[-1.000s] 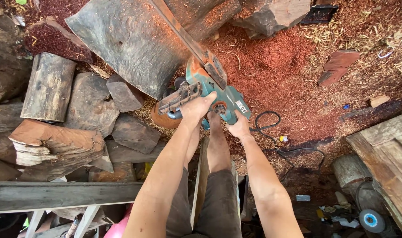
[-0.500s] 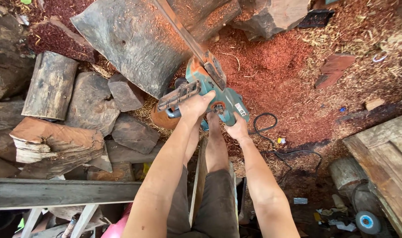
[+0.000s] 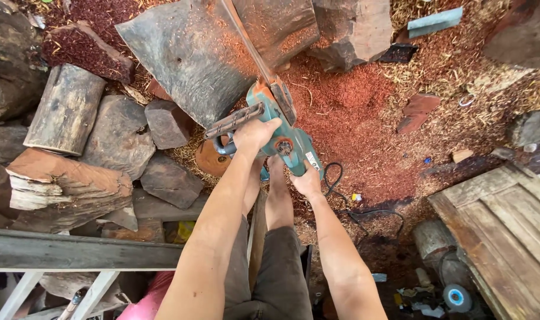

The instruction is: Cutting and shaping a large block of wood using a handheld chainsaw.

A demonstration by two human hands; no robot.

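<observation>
Both hands are gripping a teal electric chainsaw (image 3: 279, 127), each clamped on its own part and set a little apart. The left hand (image 3: 253, 133) is wrapping around the front bar handle, which is running out to the left of the saw body; the right hand (image 3: 307, 182) is closing on the rear grip at the near end. The left hand is sitting nearer the blade, the right one nearer the person's knees.

The saw's long axis is running away from the person and slightly leftward, its guide bar (image 3: 241, 41) rising from the body into a large grey wedge-shaped log (image 3: 187, 65) and lying in a cut across the log's upper face. Orange dust is lying along that line.

Just right of the saw, red sawdust (image 3: 359, 118) is covering the ground, and a black cable (image 3: 365, 213) is trailing from the saw's rear end across it. Left of the saw, split logs (image 3: 74, 148) are lying piled together. Farther right of the saw, well apart from it, a weathered wooden panel (image 3: 501, 219) is resting at the edge of view.
</observation>
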